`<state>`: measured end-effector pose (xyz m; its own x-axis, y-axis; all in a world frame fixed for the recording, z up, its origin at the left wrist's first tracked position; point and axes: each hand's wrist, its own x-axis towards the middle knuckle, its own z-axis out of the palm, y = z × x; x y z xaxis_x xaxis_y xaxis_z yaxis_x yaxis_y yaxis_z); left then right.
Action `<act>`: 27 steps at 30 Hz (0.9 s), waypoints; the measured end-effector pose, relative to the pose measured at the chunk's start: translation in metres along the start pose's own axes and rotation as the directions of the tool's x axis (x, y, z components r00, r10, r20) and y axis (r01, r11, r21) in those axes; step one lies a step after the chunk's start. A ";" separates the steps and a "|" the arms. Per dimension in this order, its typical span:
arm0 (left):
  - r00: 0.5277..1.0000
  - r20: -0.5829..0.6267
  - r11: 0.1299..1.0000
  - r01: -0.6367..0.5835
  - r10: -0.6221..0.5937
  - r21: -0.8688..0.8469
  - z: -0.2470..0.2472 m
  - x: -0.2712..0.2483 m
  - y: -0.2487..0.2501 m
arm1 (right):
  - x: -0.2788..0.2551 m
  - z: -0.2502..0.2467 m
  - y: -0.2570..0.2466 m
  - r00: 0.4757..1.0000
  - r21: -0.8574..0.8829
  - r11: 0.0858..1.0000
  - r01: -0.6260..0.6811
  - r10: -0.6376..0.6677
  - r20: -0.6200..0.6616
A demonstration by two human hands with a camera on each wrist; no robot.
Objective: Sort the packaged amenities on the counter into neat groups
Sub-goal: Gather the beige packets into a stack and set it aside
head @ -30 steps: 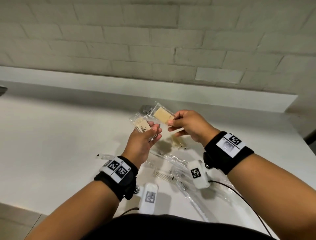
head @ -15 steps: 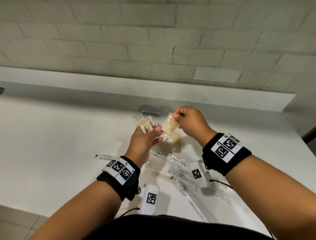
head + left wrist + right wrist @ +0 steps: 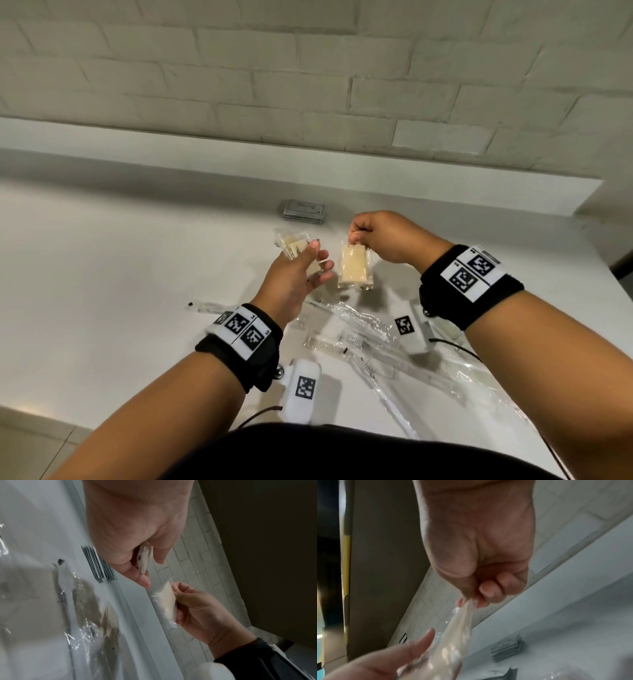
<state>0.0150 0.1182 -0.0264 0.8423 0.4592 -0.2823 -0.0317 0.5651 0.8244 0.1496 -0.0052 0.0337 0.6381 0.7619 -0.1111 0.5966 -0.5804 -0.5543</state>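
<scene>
My left hand (image 3: 313, 265) grips two small clear-wrapped beige packets (image 3: 291, 245) between thumb and fingers above the white counter (image 3: 102, 274); the left wrist view shows a packet edge (image 3: 145, 558) pinched there. My right hand (image 3: 358, 238) pinches the top edge of another beige packet (image 3: 354, 269), which hangs down just right of the left fingertips (image 3: 325, 265). The right wrist view shows the same hanging packet (image 3: 462, 622) close to the left fingers (image 3: 419, 646).
A stack of grey sachets (image 3: 304, 211) lies at the back, near the raised ledge (image 3: 342, 171). Several clear-wrapped combs and long thin items (image 3: 342, 342) lie scattered under my wrists. The counter's front edge (image 3: 51, 414) is near my left forearm.
My right hand has turned its beige packet from held up flat to hanging by its top edge, closer to the left fingers. The left hand has stayed almost still with its packets.
</scene>
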 end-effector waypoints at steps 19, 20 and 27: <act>0.993 -0.113 0.999 0.033 -0.034 -0.016 -0.032 0.008 -0.004 | 0.060 0.045 0.032 0.993 0.057 0.997 -0.058 0.064 -0.097; 0.992 -0.129 1.000 0.010 -0.010 -0.006 -0.031 0.009 -0.003 | 0.053 0.043 0.025 0.995 0.259 0.965 -0.044 0.064 -0.072; 0.995 -0.020 0.995 -0.096 0.097 0.034 -0.016 0.007 0.001 | 0.011 0.043 0.002 0.994 0.594 0.799 0.097 -0.112 -0.012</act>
<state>0.0120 0.1331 -0.0355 0.8243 0.5253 -0.2113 -0.0939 0.4949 0.8639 0.1368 0.0144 -0.0039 0.5729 0.8187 -0.0385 0.2493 -0.2188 -0.9434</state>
